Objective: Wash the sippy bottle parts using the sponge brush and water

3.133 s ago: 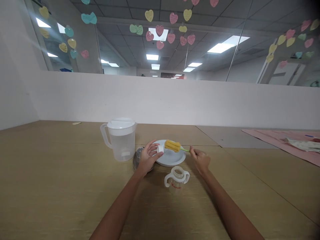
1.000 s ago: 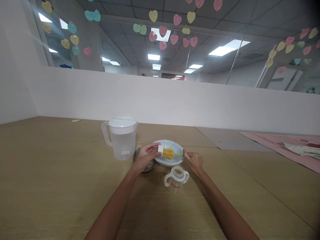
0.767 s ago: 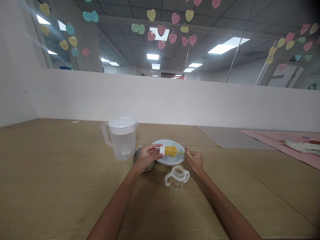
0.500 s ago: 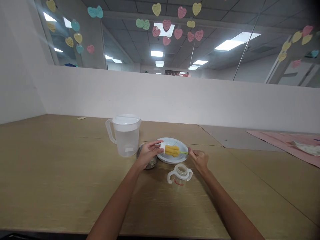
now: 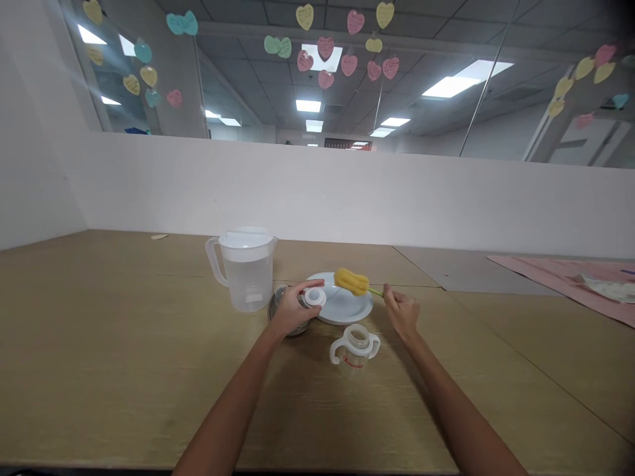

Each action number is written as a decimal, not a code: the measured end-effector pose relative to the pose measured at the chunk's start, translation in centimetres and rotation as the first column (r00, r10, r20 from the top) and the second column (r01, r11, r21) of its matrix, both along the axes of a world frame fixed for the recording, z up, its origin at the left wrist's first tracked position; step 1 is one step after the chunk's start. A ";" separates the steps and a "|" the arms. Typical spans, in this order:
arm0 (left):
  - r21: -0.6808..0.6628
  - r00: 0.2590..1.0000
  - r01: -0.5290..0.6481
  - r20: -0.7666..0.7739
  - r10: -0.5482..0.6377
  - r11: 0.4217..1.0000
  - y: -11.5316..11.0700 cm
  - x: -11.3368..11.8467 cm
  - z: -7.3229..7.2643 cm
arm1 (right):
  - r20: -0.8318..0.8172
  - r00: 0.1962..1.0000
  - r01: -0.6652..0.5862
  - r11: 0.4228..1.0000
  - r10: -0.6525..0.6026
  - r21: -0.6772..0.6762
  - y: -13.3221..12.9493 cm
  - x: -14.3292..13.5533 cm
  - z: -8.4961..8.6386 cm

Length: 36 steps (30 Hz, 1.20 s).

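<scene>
My left hand (image 5: 292, 311) grips a white bottle cap (image 5: 315, 298) with a round opening, its fingers curled around the sides. In my right hand (image 5: 401, 309) is the thin green handle of a bottle brush with a yellow sponge head (image 5: 351, 281). The sponge is raised above a white plate (image 5: 342, 312), apart from the cap. Nearer to me stands a clear baby bottle (image 5: 356, 349) with two white handles, its mouth uncovered. Beneath my left hand is a round metal dish (image 5: 297, 330), mostly covered by the fingers.
A lidded clear pitcher (image 5: 248, 271) with water stands behind my left hand. To the far right a pink cloth (image 5: 540, 274) lies on the table (image 5: 124, 344). A white wall (image 5: 307, 192) with a window above it runs behind the table.
The sponge has come away from the white cap and moved up and to the right. The cap has turned, so its round opening now faces me.
</scene>
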State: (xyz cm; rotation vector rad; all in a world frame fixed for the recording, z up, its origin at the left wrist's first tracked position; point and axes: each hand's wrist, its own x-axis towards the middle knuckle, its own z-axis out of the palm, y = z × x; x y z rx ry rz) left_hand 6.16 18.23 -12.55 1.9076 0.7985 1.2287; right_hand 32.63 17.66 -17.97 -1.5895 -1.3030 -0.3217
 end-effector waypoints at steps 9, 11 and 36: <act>0.044 1.000 0.008 0.021 -0.009 0.999 -0.9 0.6 -0.2 | 0.345 0.933 0.037 0.982 -0.100 0.185 0.0 -0.4 -0.4; 0.033 1.000 0.018 0.012 -0.018 0.999 -1.0 0.7 -0.2 | 0.384 0.917 0.010 0.970 -0.106 0.243 -0.1 -0.4 -0.4; -0.408 0.765 0.340 0.644 0.002 0.847 2.2 0.3 -1.2 | 0.345 0.928 0.042 0.962 -0.137 0.269 -0.6 -1.5 0.4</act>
